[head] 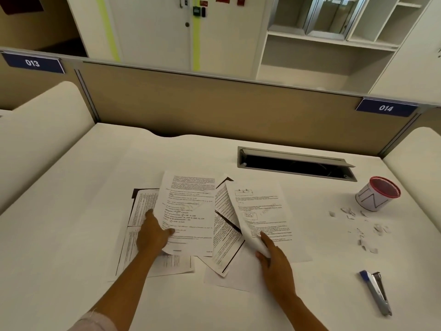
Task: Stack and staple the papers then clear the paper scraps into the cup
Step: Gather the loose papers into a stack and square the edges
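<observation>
The head view looks down at a white counter (71, 211) with printed papers (224, 225) spread in a messy pile. None are stacked or stapled yet.

The left hand (152, 232) pinches the bottom corner of one printed sheet (188, 211), thumb on top and fingers under. The right hand (274, 256) pinches the curled bottom corner of another sheet (260, 211) and lifts that edge off the pile. Both grips are closed on paper.

What could go wrong? The paper is thin and bendy. A pull by one corner could crease or tear it. The sheets overlap at odd angles, so a lifted one may drag its neighbor along. If the edges are not lined up, I think the staple will miss some pages.

The paper scraps (358, 228) are tiny, light and jagged. They lie on the right of the counter, near the cup (374, 197). A swing of a sheet could blow them away. The cup is tipped on its side with a red mesh rim and a paper wrap, so scraps pushed in might slide back out.

The stapler (377, 292) is shiny metal with a blue end. It lies well apart from the pile, near the right front edge.
</observation>
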Demonstrator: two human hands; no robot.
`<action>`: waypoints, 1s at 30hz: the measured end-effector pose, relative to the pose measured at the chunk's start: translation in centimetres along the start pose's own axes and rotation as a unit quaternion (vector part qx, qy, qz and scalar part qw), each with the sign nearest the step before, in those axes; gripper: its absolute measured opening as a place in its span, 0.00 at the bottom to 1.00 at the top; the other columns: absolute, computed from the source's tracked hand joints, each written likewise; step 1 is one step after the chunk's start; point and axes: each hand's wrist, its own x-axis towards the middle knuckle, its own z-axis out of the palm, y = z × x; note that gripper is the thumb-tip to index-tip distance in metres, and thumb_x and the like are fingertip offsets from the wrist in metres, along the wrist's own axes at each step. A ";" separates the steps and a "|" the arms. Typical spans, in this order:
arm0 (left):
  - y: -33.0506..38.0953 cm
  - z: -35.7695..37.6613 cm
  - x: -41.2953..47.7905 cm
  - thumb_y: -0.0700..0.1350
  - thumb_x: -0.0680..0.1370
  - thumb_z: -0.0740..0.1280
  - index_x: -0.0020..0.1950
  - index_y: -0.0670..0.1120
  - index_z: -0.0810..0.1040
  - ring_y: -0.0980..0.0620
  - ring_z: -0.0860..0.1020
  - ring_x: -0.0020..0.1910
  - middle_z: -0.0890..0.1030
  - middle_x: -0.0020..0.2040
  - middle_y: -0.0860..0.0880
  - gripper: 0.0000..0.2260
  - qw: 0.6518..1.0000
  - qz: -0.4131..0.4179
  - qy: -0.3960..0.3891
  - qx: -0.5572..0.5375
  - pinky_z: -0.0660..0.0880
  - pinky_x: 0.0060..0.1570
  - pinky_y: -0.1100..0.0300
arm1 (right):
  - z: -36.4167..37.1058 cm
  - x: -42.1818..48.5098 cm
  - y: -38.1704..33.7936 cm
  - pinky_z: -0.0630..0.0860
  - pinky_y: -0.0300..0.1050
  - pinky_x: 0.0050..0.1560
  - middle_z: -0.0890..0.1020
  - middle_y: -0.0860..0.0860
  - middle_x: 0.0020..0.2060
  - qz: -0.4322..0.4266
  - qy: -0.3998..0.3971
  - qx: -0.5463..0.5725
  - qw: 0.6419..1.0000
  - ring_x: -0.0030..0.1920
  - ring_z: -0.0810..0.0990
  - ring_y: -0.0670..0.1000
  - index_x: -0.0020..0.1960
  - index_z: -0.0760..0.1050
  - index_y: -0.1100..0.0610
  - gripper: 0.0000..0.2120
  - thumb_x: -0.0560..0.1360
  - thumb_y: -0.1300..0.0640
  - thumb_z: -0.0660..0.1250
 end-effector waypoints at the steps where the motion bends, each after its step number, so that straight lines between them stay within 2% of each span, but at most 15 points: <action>1: 0.0 0.1 -0.2 0.41 0.71 0.74 0.70 0.42 0.63 0.40 0.78 0.52 0.77 0.61 0.40 0.32 1.000 0.009 0.000 0.002 0.70 0.34 0.58 | -0.3 0.0 -0.1 0.66 0.42 0.67 0.72 0.41 0.63 0.008 -0.008 0.013 1.000 0.66 0.71 0.50 0.71 0.62 0.41 0.28 0.77 0.64 0.62; 3: 0.0 0.2 -0.5 0.41 0.76 0.69 0.71 0.44 0.65 0.43 0.78 0.49 0.78 0.61 0.41 0.25 0.999 0.036 -0.008 -0.005 0.69 0.34 0.59 | -0.8 0.1 -0.2 0.63 0.37 0.67 0.70 0.39 0.63 0.013 -0.024 0.030 0.999 0.67 0.70 0.47 0.70 0.62 0.39 0.36 0.73 0.73 0.57; 4: 0.1 0.3 -0.6 0.41 0.77 0.68 0.71 0.45 0.66 0.45 0.78 0.48 0.78 0.61 0.41 0.23 0.999 0.050 -0.010 -0.013 0.70 0.35 0.59 | -0.9 0.2 -0.4 0.63 0.36 0.66 0.70 0.39 0.63 0.011 -0.025 0.035 0.999 0.66 0.70 0.46 0.69 0.63 0.40 0.36 0.73 0.74 0.56; 7: 0.5 0.6 -0.8 0.40 0.78 0.66 0.69 0.45 0.69 0.43 0.78 0.55 0.77 0.62 0.42 0.20 0.997 0.054 -0.025 -0.048 0.74 0.45 0.54 | -0.9 0.6 -1.6 0.61 0.35 0.67 0.71 0.41 0.63 -0.014 0.019 0.061 0.998 0.66 0.69 0.46 0.68 0.67 0.45 0.28 0.77 0.72 0.58; 10: 1.0 1.2 -1.4 0.39 0.79 0.64 0.70 0.44 0.69 0.42 0.77 0.59 0.77 0.63 0.42 0.19 0.994 0.060 -0.042 -0.082 0.74 0.52 0.52 | -0.2 0.9 -3.3 0.57 0.29 0.68 0.70 0.38 0.65 -0.078 0.057 0.078 0.992 0.68 0.64 0.34 0.67 0.68 0.46 0.27 0.76 0.71 0.61; 11: 1.0 1.4 -1.7 0.38 0.79 0.64 0.70 0.44 0.68 0.43 0.76 0.59 0.76 0.63 0.42 0.19 0.993 0.060 -0.045 -0.089 0.74 0.52 0.53 | 0.2 0.9 -4.0 0.57 0.27 0.68 0.69 0.38 0.66 -0.088 0.053 0.086 0.991 0.68 0.63 0.33 0.68 0.68 0.47 0.26 0.76 0.70 0.62; 14: 0.8 2.1 -2.2 0.38 0.79 0.63 0.72 0.44 0.67 0.44 0.74 0.61 0.75 0.64 0.42 0.20 0.990 0.051 -0.056 -0.116 0.72 0.53 0.56 | 1.0 0.2 -6.5 0.58 0.27 0.67 0.69 0.41 0.68 -0.077 0.010 0.123 0.989 0.69 0.64 0.39 0.69 0.69 0.46 0.23 0.77 0.64 0.62; 16: 0.5 2.4 -2.3 0.39 0.80 0.62 0.72 0.46 0.67 0.44 0.75 0.59 0.75 0.64 0.41 0.20 0.990 0.044 -0.065 -0.121 0.74 0.54 0.53 | 1.7 -0.3 -7.9 0.64 0.27 0.65 0.71 0.37 0.66 -0.079 -0.034 0.138 0.987 0.65 0.67 0.34 0.68 0.70 0.43 0.20 0.78 0.59 0.62; 18: 0.6 2.5 -2.3 0.40 0.81 0.60 0.71 0.46 0.68 0.44 0.76 0.58 0.76 0.63 0.41 0.18 0.990 0.051 -0.069 -0.113 0.76 0.56 0.50 | 2.8 -0.5 -8.4 0.69 0.36 0.65 0.70 0.37 0.68 -0.099 -0.092 0.125 0.983 0.66 0.68 0.35 0.69 0.67 0.39 0.20 0.80 0.55 0.61; 20: 1.0 2.6 -2.5 0.39 0.81 0.58 0.71 0.46 0.69 0.44 0.75 0.60 0.75 0.65 0.43 0.17 0.990 0.063 -0.065 -0.105 0.74 0.59 0.49 | 4.4 -0.8 -8.1 0.57 0.46 0.75 0.57 0.37 0.73 -0.133 -0.159 0.052 0.977 0.74 0.55 0.40 0.73 0.57 0.39 0.24 0.82 0.58 0.55; 22: 1.3 2.7 -2.5 0.37 0.82 0.56 0.71 0.44 0.69 0.44 0.73 0.64 0.73 0.68 0.44 0.17 0.990 0.067 -0.056 -0.108 0.71 0.63 0.51 | 5.6 -1.0 -7.9 0.45 0.45 0.77 0.49 0.37 0.73 -0.141 -0.189 -0.002 0.972 0.74 0.46 0.41 0.75 0.50 0.41 0.24 0.83 0.57 0.50; 24: 1.6 3.0 -2.7 0.38 0.82 0.56 0.71 0.44 0.69 0.44 0.71 0.65 0.72 0.68 0.44 0.17 0.990 0.069 -0.054 -0.112 0.69 0.63 0.51 | 6.3 -1.2 -8.1 0.40 0.40 0.75 0.47 0.39 0.75 -0.157 -0.210 -0.032 0.964 0.75 0.43 0.44 0.76 0.47 0.42 0.23 0.82 0.46 0.43; 26: 1.9 3.5 -2.9 0.40 0.82 0.56 0.70 0.44 0.69 0.44 0.72 0.65 0.73 0.67 0.44 0.16 0.990 0.066 -0.060 -0.111 0.69 0.63 0.51 | 6.6 -1.3 -8.4 0.38 0.37 0.72 0.47 0.41 0.75 -0.171 -0.227 -0.049 0.958 0.75 0.42 0.45 0.76 0.46 0.43 0.33 0.72 0.36 0.33; 28: 2.2 3.9 -3.3 0.44 0.82 0.56 0.69 0.44 0.70 0.45 0.73 0.63 0.75 0.66 0.44 0.16 0.989 0.061 -0.068 -0.115 0.69 0.62 0.52 | 6.7 -1.2 -8.6 0.38 0.37 0.71 0.47 0.40 0.75 -0.180 -0.241 -0.055 0.952 0.74 0.41 0.44 0.75 0.46 0.42 0.33 0.72 0.36 0.33; 30: 2.3 4.1 -3.7 0.48 0.81 0.59 0.69 0.44 0.70 0.45 0.74 0.61 0.76 0.64 0.44 0.17 0.987 0.057 -0.083 -0.128 0.71 0.60 0.52 | 6.6 -1.1 -8.8 0.38 0.38 0.71 0.45 0.39 0.74 -0.188 -0.263 -0.065 0.944 0.73 0.40 0.44 0.75 0.44 0.41 0.24 0.80 0.41 0.41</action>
